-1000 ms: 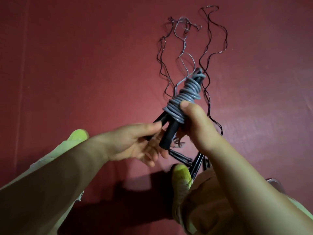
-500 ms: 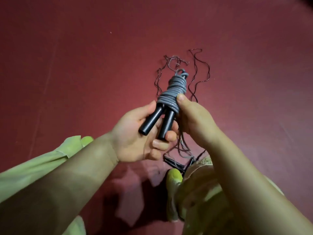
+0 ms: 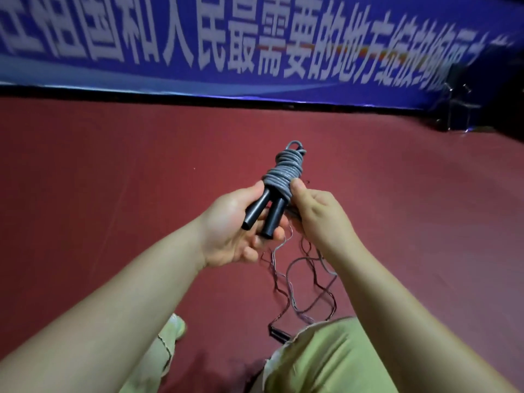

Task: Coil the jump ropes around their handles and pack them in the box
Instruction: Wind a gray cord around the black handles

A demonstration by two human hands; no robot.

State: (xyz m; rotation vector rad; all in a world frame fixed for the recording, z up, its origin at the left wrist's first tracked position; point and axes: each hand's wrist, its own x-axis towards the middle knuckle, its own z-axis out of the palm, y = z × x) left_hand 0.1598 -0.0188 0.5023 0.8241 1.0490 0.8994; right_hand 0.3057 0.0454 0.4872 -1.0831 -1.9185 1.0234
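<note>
Grey rope coil (image 3: 283,173) wraps two black handles (image 3: 265,212) that we grip in our left hand (image 3: 235,231); our right hand (image 3: 317,214) pinches the coil's side. Loose ropes (image 3: 303,282) lie on the floor (image 3: 113,180) below our right hand.

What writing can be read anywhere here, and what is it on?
"人民最需要的地方": large white characters on the blue banner along the wall behind the red floor.
Banner characters to the left and right of that stretch: motion-blurred or cut off, not reliably readable.
Coiled jump rope and its black handles: no visible text.
</note>
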